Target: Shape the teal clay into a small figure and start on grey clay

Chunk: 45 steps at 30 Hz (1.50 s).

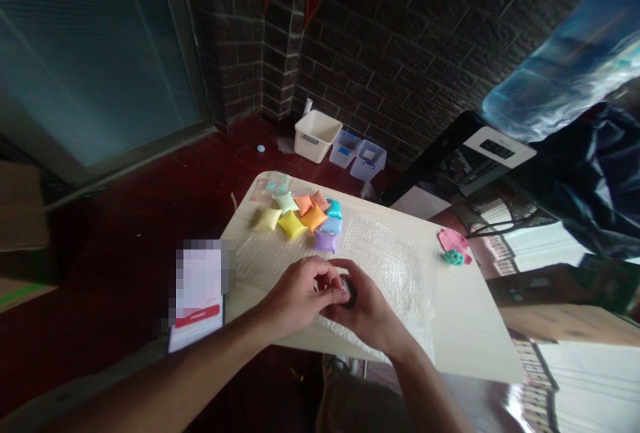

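Note:
My left hand and my right hand meet over the near part of the table. Between their fingers is a small dark lump, mostly hidden. My right hand is curled round it, and the left thumb and fingers pinch at its side. Beneath both hands lies a sheet of bubble wrap. Just beyond them sit several small pillow-shaped packets, among them a purple packet, a yellow packet and an orange packet.
A pink piece and a green piece lie at the right of the pale table. A phone-like screen stands at its left edge. On the floor behind are a white basket and two clear bins.

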{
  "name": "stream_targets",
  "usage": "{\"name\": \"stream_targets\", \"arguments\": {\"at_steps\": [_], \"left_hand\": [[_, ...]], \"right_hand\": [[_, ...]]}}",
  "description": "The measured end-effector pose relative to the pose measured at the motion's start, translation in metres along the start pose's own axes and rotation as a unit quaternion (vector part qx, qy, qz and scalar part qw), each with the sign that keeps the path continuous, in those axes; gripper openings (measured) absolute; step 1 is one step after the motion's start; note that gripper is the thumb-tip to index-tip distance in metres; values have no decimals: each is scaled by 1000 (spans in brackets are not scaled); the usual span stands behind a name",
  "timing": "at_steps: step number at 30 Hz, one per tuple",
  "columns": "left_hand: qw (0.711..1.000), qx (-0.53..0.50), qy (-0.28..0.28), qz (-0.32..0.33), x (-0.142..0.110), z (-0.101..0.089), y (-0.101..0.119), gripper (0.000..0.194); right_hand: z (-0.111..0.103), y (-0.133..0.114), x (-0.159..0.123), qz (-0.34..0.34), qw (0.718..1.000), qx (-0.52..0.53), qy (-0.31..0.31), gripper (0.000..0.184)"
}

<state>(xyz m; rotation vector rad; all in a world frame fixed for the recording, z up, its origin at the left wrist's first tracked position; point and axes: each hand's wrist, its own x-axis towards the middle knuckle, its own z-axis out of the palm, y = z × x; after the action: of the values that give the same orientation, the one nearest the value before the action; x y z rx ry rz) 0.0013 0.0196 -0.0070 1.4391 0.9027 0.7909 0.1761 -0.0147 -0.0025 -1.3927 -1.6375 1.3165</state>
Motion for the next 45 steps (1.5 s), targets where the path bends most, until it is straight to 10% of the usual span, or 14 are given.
{"name": "stream_targets", "arguments": {"at_steps": [3,11,20,29,35,39,45], "left_hand": [[999,45,-7,4,-3,1,4,7],[997,57,28,39,-2,-2,13,10],[977,121,-109,140,-8,-6,12,15],[977,144,-69,138,-9,-7,19,17],[976,147,-71,142,-9,-6,19,16],[974,146,-57,161,-10,-8,18,14],[992,56,70,92,-4,-11,10,20]], "right_hand": [[1,3,2,19,990,-142,10,18],[5,-3,4,2,971,-212,113,8],[-8,-5,1,86,975,152,-139,35],[-1,-7,2,50,998,-22,4,12],[0,4,0,12,998,-30,45,42],[6,6,2,11,999,2,49,13],[4,-6,8,4,994,8,110,38]]}}
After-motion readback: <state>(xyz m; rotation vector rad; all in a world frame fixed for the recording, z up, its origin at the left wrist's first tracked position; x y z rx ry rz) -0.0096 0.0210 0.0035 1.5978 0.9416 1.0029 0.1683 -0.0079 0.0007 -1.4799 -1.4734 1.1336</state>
